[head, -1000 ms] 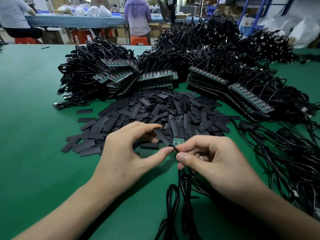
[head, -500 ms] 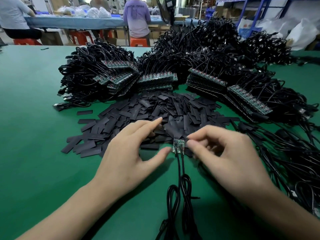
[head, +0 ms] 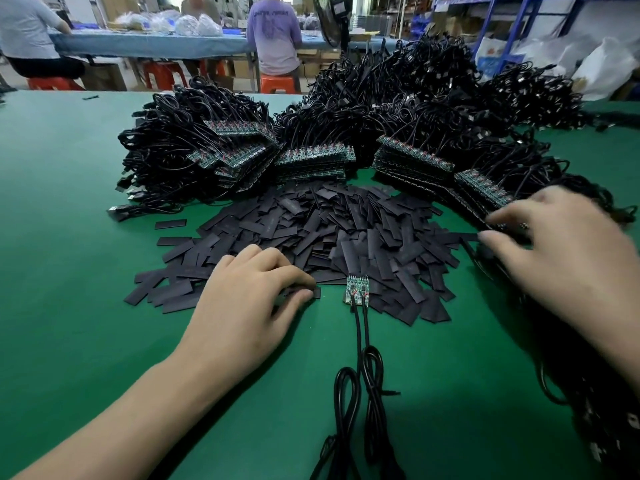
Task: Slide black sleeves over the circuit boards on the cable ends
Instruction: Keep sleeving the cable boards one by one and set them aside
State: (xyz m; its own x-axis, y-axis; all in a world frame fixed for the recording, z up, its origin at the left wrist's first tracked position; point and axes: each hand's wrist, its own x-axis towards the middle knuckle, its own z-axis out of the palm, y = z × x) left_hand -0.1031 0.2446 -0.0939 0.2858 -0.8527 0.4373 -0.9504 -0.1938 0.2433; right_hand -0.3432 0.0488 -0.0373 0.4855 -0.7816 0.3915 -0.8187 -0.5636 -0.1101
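Board [head: 356, 289], green with two black cables [head: 360, 336], lies unsleeved; left grip [head: 249, 306] pinches a flat black sleeve [head: 313, 292], right grip [head: 561, 251] splayed.

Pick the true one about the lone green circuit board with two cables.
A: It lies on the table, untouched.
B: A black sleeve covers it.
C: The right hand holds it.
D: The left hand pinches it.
A: the circuit board lies bare on the green table at the sleeve pile's near edge, the left hand beside it on the sleeves, the right hand away at the stacked boards.
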